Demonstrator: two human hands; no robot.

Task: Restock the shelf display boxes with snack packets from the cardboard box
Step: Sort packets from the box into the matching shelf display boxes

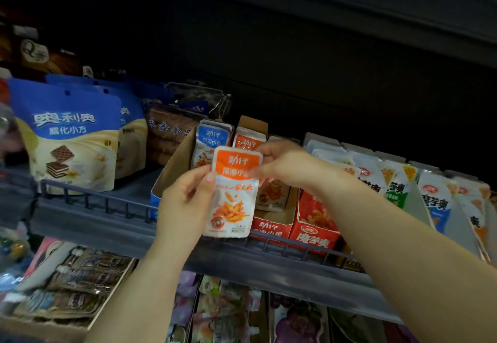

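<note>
With left hand (185, 202) and right hand (285, 165) we grip one packet (232, 197) before the part-filled display box (271, 228), not yet inside.

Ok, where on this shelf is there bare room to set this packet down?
Bare dark shelf floor lies between the blue-and-cream wafer bag and the brown cardboard display box. The red display box, behind the held orange-topped packet, seems to have front room. Rightward, the white packet rows are crowded.
</note>
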